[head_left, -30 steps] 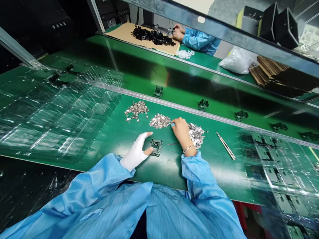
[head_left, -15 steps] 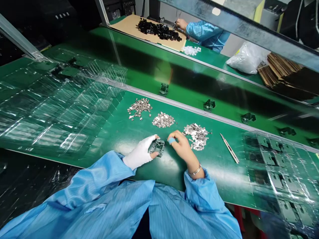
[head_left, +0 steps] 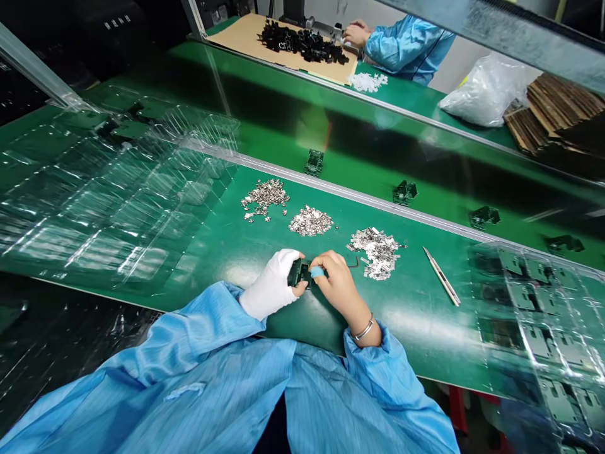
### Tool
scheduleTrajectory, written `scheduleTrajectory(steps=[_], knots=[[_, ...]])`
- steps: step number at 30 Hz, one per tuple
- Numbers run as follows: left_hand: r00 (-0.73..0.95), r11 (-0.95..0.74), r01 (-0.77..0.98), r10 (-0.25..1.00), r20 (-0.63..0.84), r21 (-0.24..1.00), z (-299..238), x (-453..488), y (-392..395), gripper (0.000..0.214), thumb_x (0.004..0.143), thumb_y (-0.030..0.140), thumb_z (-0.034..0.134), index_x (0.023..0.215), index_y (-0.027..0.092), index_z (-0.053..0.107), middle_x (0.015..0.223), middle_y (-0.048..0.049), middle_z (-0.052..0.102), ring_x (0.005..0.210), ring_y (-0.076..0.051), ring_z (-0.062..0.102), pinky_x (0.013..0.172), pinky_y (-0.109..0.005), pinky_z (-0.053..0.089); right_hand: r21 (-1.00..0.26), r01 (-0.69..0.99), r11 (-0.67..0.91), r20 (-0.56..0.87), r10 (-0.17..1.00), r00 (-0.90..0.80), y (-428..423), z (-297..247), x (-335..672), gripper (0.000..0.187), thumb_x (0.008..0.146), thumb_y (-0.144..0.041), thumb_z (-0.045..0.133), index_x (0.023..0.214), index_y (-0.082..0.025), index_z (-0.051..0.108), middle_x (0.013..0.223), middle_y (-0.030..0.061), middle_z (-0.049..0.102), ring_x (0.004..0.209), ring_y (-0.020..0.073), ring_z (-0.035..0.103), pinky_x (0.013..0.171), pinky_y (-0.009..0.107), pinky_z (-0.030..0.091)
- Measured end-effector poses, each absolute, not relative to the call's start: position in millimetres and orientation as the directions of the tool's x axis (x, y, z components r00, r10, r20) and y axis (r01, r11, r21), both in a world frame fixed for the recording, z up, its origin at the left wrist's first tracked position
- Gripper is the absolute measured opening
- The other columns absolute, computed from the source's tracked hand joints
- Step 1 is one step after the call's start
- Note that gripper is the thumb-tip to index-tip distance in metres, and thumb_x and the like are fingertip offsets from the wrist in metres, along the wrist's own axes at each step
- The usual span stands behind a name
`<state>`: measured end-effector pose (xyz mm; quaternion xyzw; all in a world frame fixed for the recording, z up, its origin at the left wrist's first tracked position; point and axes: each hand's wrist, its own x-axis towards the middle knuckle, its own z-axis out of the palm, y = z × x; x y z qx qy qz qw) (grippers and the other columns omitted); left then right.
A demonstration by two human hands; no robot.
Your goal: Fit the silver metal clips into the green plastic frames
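Note:
My left hand (head_left: 271, 287), in a white glove with bare fingertips, is closed around a small dark green frame-like part (head_left: 297, 272) just above the bench. The frame is tilted, and its right side is covered by my right hand (head_left: 336, 280). That hand has a blue cover on one fingertip. Its fingers are pinched together at the frame's edge, and what lies between them is hidden. Just beyond the hands is a pile of small metal pieces (head_left: 311, 221). To the right lies a heap of flat silvery pieces (head_left: 375, 253).
Tweezers (head_left: 441, 276) lie on the right. Another metal pile (head_left: 266, 199) is at back left. Clear plastic trays stand at left (head_left: 118, 208) and right (head_left: 543, 315). Several green parts (head_left: 405, 192) sit on the strip beyond the metal rail (head_left: 350, 189). A co-worker's hand (head_left: 357, 34) is across the bench.
My right hand has come left from beside the frame and now touches it. The frame has tilted in my left hand. The co-worker's hands have shifted, and the whole view has moved slightly.

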<state>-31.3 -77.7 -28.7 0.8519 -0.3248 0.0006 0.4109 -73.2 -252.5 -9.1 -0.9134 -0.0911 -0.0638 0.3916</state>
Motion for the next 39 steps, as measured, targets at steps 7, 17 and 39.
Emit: scheduleTrajectory(steps=[7, 17, 39], knots=[[0.801, -0.468, -0.539, -0.542, 0.254, 0.700, -26, -35, -80, 0.047, 0.072, 0.032, 0.063, 0.112, 0.018, 0.044, 0.107, -0.0095, 0.054, 0.103, -0.027, 0.054, 0.090, -0.044, 0.047, -0.733, 0.157, -0.662, 0.174, 0.040, 0.984, -249, -11, -75, 0.018, 0.079, -0.009, 0.043, 0.084, -0.022, 0.055, 0.086, 0.0033, 0.057, 0.086, 0.0194, 0.053, 0.081, 0.034, 0.041], [0.732, -0.427, -0.558, -0.657, 0.180, 0.712, -16, -25, -75, 0.057, 0.073, 0.036, 0.062, 0.122, 0.014, 0.042, 0.115, -0.0124, 0.054, 0.107, -0.027, 0.055, 0.090, -0.040, 0.048, -0.747, 0.149, -0.648, 0.174, 0.025, 0.984, -246, -12, -76, 0.022, 0.079, -0.008, 0.043, 0.089, -0.021, 0.057, 0.092, 0.0042, 0.064, 0.088, 0.0187, 0.060, 0.079, 0.030, 0.047], [0.619, -0.609, -0.777, -0.785, 0.020, 0.157, 20, -14, -83, 0.011, 0.079, 0.016, 0.053, 0.074, 0.015, 0.063, 0.072, -0.0054, 0.066, 0.076, -0.021, 0.064, 0.103, -0.040, 0.040, -0.423, 0.258, -0.869, 0.123, 0.227, 0.966, -231, -2, -82, 0.021, 0.082, -0.008, 0.045, 0.094, -0.018, 0.058, 0.094, 0.0083, 0.066, 0.087, 0.0234, 0.059, 0.078, 0.034, 0.047]])
